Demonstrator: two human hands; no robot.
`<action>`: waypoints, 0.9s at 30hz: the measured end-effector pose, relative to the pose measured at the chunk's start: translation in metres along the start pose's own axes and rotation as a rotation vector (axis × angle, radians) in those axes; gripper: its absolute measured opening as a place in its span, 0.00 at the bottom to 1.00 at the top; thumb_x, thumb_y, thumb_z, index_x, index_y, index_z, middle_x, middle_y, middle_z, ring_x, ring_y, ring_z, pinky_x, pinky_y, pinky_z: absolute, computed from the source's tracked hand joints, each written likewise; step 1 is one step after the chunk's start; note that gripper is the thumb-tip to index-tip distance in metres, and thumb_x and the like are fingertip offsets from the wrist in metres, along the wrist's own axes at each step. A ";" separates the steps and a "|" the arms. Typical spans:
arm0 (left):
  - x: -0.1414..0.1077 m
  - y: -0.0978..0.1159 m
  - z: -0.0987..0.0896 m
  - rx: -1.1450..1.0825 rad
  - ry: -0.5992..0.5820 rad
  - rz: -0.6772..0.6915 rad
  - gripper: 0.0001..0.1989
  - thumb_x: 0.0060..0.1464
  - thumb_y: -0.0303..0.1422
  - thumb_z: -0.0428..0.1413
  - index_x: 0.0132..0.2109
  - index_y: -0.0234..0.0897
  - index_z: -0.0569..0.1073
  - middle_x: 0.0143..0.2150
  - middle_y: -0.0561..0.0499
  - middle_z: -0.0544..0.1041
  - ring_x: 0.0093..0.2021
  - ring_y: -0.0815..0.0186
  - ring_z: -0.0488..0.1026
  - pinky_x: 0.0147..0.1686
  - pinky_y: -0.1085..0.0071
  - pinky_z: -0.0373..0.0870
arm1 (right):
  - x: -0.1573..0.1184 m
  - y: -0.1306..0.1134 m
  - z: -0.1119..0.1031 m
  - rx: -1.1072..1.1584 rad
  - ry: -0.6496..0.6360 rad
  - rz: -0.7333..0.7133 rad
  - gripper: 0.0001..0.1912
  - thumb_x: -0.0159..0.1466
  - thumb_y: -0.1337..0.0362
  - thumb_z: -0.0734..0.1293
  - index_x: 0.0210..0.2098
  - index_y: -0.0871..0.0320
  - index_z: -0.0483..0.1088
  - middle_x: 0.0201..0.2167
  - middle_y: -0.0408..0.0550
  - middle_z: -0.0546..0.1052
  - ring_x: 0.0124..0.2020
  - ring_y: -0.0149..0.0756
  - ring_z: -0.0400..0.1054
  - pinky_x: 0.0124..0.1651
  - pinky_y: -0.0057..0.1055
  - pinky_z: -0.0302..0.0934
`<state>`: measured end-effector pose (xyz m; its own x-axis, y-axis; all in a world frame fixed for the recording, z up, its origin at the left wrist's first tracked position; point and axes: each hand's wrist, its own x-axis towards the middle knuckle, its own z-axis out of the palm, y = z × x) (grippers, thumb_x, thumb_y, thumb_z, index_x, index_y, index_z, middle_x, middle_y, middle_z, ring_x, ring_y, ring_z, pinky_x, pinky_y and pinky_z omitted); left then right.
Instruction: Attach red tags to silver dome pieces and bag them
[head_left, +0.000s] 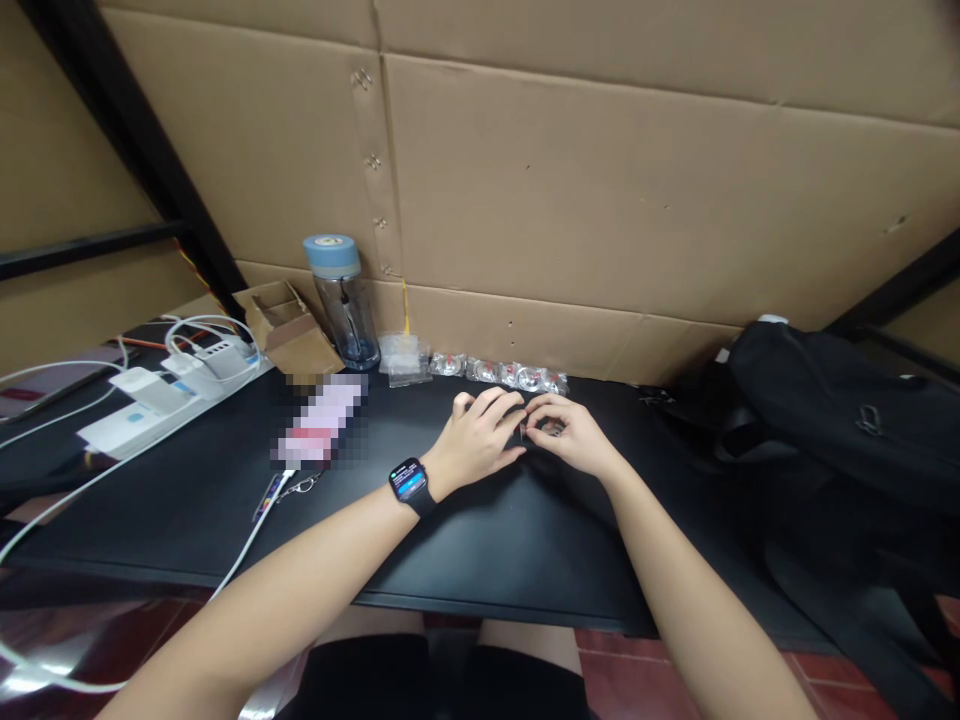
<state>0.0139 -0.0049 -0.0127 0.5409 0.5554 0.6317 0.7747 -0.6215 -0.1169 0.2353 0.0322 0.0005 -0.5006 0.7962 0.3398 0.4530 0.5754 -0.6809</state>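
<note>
My left hand [484,435], with a black smartwatch [409,484] on its wrist, is curled with its fingertips together at a small item. My right hand [571,436] meets it there, thumb and forefinger pinched. Between the fingertips shows a sliver of a small shiny item with a bit of red [523,431]; the fingers hide most of it. Just beyond both hands lies a row of several clear plastic packets [484,371], each with a round metallic piece and some red inside. Left of that row is a stack of clear plastic bags [406,361].
A blue-lidded bottle [345,310] and an opened cardboard box [292,335] stand at the back left. A blurred-out phone [321,420] with a white cable lies left, near a power strip [150,412]. A black backpack [840,440] fills the right side. Cardboard walls the back.
</note>
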 end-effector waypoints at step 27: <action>0.003 -0.002 -0.005 -0.130 -0.034 -0.099 0.18 0.55 0.43 0.60 0.50 0.41 0.78 0.60 0.42 0.72 0.62 0.47 0.63 0.51 0.51 0.56 | 0.000 -0.004 -0.005 -0.016 0.073 -0.038 0.03 0.60 0.68 0.69 0.30 0.55 0.76 0.47 0.49 0.75 0.43 0.39 0.73 0.43 0.34 0.68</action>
<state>0.0125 -0.0042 -0.0065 0.4762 0.6348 0.6085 0.7770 -0.6277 0.0468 0.2376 0.0307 0.0062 -0.4632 0.7846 0.4121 0.4463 0.6082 -0.6564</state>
